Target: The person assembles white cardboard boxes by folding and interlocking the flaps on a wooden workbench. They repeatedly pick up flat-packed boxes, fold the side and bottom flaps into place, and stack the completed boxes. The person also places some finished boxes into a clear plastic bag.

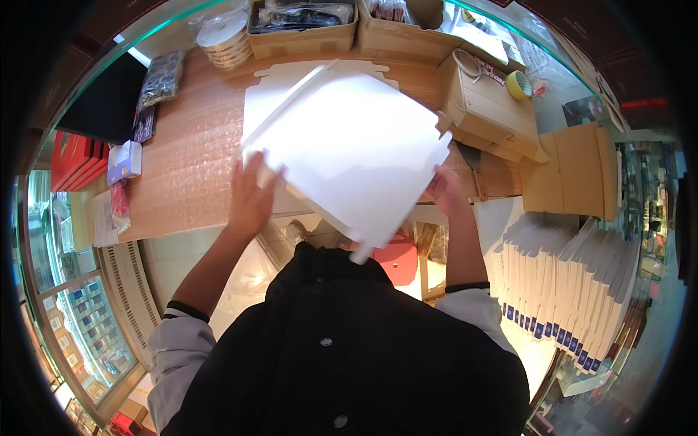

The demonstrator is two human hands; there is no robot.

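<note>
A white die-cut cardboard box blank (363,138) with notched tabs is held turned at an angle over the near part of the wooden table, one strip along its upper left side folded up. My right hand (449,192) pinches its right edge near the tabs. By its left corner my left hand (251,198) has its fingers spread, slightly blurred, at or against the edge. Under the raised blank, another white cardboard sheet (256,102) lies on the table (185,156), mostly covered.
Open cardboard boxes (302,42) line the back. On the right, a closed carton (483,109) carries a roll of yellow-green tape (518,85). Many flat white boxes (560,283) stand stacked at my right. Red boxes (76,161) and a bagged dark item (161,78) sit left.
</note>
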